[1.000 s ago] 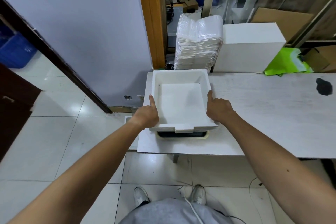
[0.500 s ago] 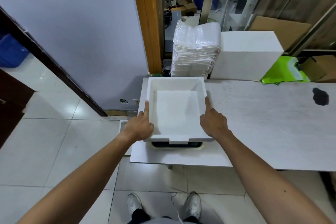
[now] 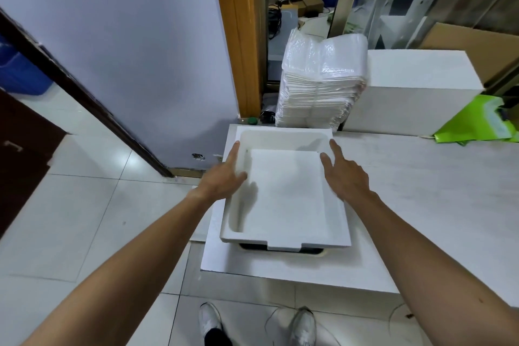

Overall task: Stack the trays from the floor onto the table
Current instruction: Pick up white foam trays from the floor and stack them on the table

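A white foam tray [image 3: 283,191] rests at the left end of the white table [image 3: 421,191], on top of a dark object with a cream rim [image 3: 280,248] that shows under its front edge. My left hand [image 3: 223,174] hovers over the tray's left rim, fingers spread, thumb inside the rim. Over the right rim is my right hand [image 3: 344,174], also with fingers apart. Neither hand grips the tray. A flat white panel lies inside the tray.
A wrapped stack of white trays [image 3: 320,87] and a large white foam box [image 3: 415,90] stand at the table's back. A green bag [image 3: 477,123] lies at the right. A lilac wall and orange door frame [image 3: 238,31] rise at the left; tiled floor below.
Both hands have let go of the tray's sides and opened, lifting slightly above its rims. The tray now sits still on the table.
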Demonstrator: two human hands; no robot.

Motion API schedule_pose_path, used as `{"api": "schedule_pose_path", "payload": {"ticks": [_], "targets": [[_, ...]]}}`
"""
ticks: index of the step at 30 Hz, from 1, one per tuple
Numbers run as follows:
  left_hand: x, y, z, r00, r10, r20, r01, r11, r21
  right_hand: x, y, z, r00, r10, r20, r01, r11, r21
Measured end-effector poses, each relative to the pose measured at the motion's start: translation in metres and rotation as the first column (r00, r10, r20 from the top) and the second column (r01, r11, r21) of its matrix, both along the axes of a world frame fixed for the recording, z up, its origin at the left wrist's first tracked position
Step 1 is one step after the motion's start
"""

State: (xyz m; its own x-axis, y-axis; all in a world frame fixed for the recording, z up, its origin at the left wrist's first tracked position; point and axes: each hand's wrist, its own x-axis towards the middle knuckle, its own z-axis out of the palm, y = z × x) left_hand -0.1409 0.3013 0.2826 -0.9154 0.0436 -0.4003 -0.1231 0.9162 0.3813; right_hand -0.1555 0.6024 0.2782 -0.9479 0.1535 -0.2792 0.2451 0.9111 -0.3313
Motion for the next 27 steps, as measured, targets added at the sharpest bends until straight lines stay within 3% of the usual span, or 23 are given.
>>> {"api": "schedule_pose_path", "payload": {"ticks": [4, 16, 18, 22, 27], "targets": [[0.003, 0.002, -0.010, 0.998, -0.021, -0.058, 0.018, 0.999, -0.049, 0.002, -0.003, -0.007, 0.999, -0.034, 0.024, 0.035, 0.998, -0.043], [0.004, -0.001, -0.010, 0.999, 0.016, -0.039, -0.017, 0.999, -0.032, 0.007, -0.010, 0.009, 0.991, 0.041, 0.129, -0.042, 0.999, 0.001], [0.006, 0.000, -0.006, 0.998, 0.062, -0.029, -0.062, 0.998, 0.027, 0.013, -0.013, 0.016, 0.986, 0.042, 0.163, -0.041, 0.999, -0.010], [0.034, 0.004, -0.004, 0.986, 0.169, 0.004, -0.163, 0.944, 0.286, 0.043, -0.011, 0.022, 0.984, 0.043, 0.171, -0.033, 0.998, -0.062], [0.076, 0.004, -0.004, 0.985, 0.173, 0.001, -0.161, 0.915, 0.369, 0.098, -0.008, 0.018, 0.996, 0.014, 0.083, -0.001, 0.989, -0.148]]}}
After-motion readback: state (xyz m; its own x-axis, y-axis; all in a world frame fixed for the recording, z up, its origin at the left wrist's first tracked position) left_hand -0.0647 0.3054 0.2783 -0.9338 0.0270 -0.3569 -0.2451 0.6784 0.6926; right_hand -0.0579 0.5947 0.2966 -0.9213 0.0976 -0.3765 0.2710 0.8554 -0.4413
